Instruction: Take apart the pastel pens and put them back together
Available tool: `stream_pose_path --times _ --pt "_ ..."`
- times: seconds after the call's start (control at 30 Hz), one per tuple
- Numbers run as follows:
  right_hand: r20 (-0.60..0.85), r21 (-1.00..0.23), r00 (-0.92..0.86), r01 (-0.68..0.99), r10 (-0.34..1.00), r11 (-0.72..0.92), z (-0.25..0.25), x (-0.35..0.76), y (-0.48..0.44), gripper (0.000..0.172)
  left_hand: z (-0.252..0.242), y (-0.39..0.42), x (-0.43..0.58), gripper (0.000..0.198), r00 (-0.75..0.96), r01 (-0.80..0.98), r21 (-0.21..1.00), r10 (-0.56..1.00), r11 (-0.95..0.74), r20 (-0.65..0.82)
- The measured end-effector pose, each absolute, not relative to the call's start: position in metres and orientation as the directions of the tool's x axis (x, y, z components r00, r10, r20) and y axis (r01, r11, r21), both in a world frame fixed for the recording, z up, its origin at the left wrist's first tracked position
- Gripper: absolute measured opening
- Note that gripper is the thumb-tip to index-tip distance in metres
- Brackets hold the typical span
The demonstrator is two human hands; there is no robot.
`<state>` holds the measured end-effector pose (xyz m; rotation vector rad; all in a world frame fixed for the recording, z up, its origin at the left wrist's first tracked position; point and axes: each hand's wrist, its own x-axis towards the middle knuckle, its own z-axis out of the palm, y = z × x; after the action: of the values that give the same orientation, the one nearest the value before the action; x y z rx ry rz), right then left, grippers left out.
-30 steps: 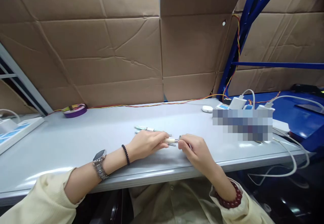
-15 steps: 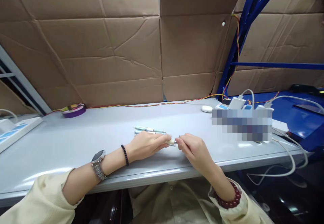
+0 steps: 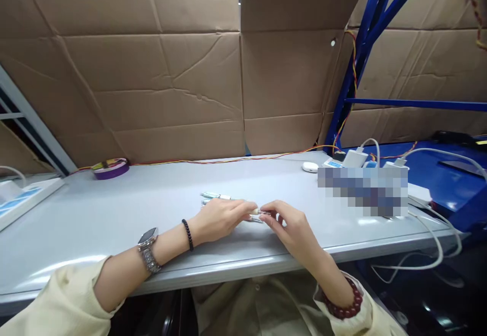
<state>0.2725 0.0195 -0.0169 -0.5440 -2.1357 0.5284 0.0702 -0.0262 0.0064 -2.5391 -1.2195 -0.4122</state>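
Observation:
On the grey table (image 3: pixel 114 214) my left hand (image 3: pixel 218 218) grips the barrel of a cream-coloured pen (image 3: pixel 254 211), most of which is hidden by my fingers. My right hand (image 3: pixel 287 223) meets it from the right and pinches the pen's metal tip end between thumb and fingertips. Just behind my left hand lie other pens (image 3: pixel 215 195), pale green and white, side by side on the table. I wear a watch and a dark bead bracelet on the left wrist and a red bead bracelet on the right.
A purple tape roll (image 3: pixel 111 168) sits at the back left. A small white case (image 3: pixel 310 166), white chargers (image 3: pixel 355 158) and trailing white cables (image 3: pixel 429 234) crowd the right end. A white power strip (image 3: pixel 23 199) lies far left. Cardboard sheets wall the back; a blue rack (image 3: pixel 361 57) stands right.
My right hand has slid left along the pen until its fingers meet my left hand's. The bare stretch of pen between the hands has shrunk to a short bit.

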Motion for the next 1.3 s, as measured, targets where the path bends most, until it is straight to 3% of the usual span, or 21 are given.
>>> stream_pose_path --times 0.23,0.33,0.47,0.57,0.97,1.3 --pt "0.649 -0.59 -0.491 0.156 0.58 0.792 -0.018 0.273 0.019 0.013 0.007 -0.026 0.066 0.039 0.666 0.745 -0.331 0.674 -0.579 0.321" --pt "0.656 -0.581 -0.494 0.151 0.57 0.8 -0.017 0.274 0.018 0.019 0.008 -0.026 0.066 0.039 0.676 0.736 -0.342 0.656 -0.584 0.335" --pt "0.673 -0.631 -0.34 0.201 0.657 0.749 -0.017 0.279 0.019 0.042 0.01 -0.023 0.061 0.038 0.648 0.76 -0.26 0.659 -0.596 0.382" --pt "0.64 -0.681 -0.235 0.267 0.732 0.682 -0.016 0.283 0.023 0.043 0.01 -0.019 0.055 0.036 0.605 0.786 -0.162 0.685 -0.597 0.406" --pt "0.487 -0.609 -0.387 0.492 0.783 0.622 -0.013 0.298 0.05 0.007 0.016 -0.013 0.053 0.027 0.485 0.849 0.05 0.813 -0.526 0.32" --pt "0.372 -0.503 -0.541 0.566 0.754 0.653 -0.021 0.293 0.052 0.015 0.011 -0.01 0.051 0.027 0.461 0.858 0.109 0.846 -0.502 0.267"
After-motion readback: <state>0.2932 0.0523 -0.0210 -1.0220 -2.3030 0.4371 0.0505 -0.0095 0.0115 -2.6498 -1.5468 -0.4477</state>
